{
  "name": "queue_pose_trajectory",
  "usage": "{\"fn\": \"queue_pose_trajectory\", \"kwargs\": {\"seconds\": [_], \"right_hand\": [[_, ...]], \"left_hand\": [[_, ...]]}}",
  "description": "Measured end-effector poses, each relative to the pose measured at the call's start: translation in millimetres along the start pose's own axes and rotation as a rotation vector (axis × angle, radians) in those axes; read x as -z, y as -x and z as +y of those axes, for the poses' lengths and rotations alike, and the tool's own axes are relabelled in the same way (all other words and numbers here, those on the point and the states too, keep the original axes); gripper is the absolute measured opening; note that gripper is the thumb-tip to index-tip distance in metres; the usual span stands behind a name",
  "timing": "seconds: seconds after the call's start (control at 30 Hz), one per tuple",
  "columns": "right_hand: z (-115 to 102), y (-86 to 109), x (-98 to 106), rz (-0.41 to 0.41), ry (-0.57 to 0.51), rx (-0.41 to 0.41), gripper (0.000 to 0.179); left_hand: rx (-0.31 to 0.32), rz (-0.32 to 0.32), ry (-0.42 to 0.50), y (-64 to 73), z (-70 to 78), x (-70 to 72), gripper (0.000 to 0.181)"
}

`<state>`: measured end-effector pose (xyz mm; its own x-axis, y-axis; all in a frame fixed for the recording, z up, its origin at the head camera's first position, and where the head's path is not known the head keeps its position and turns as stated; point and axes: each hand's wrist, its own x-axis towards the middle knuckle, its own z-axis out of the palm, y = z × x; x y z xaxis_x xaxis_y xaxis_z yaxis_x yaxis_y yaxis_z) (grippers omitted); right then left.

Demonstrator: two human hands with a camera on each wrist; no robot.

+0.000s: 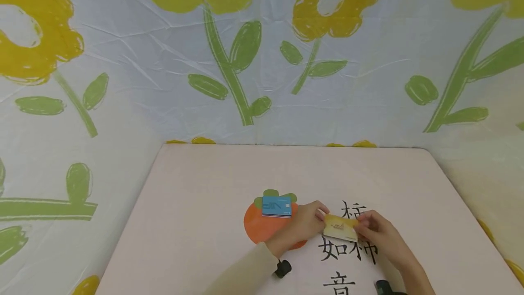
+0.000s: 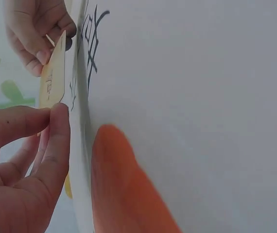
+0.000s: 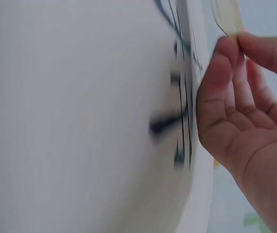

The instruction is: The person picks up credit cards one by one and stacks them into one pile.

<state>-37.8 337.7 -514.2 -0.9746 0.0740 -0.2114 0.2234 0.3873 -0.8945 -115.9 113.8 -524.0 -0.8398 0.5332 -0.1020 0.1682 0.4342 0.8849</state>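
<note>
Between both hands is a pale yellow card (image 1: 340, 228) with a deeper yellow band along its top and small writing in the middle. My left hand (image 1: 309, 220) pinches its left end between thumb and fingers, as the left wrist view shows close up. At the opposite end, the thumb and fingers of my right hand (image 1: 378, 231) pinch the card too. In the right wrist view only a corner of the card (image 3: 227, 14) shows above the fingertips. A small stack of cards, a blue one (image 1: 276, 206) marked VIP on top, lies just left of my left hand.
The pale table (image 1: 196, 222) carries a printed orange persimmon (image 1: 262, 224) under the blue stack and black printed characters (image 1: 333, 249) around the held card. Dark wrist-camera mounts sit at both wrists. A flower-patterned cloth (image 1: 262, 58) hangs behind and at the sides.
</note>
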Motion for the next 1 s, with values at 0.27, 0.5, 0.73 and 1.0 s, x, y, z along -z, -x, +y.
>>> {"fn": "queue_pose_trajectory", "kwargs": {"seconds": [0.27,0.5,0.73,1.0], "right_hand": [[-16,-20.7,-25,0.049,-0.021,-0.021,0.036],[-30,-40.3,-45,0.073,-0.064,0.042,0.033],[-43,-59.0,-70,0.071,-0.145,0.056,0.028],[-58,-73.3,-100,0.027,-0.155,0.057,0.028]], "left_hand": [[0.034,0.075,0.204,2.4,-11.5,29.0,0.023],[0.031,0.138,0.234,2.4,-24.4,55.9,0.021],[0.022,0.239,0.151,8.4,-38.6,79.8,0.016],[-0.002,0.301,0.075,17.6,-59.9,105.9,0.015]]}}
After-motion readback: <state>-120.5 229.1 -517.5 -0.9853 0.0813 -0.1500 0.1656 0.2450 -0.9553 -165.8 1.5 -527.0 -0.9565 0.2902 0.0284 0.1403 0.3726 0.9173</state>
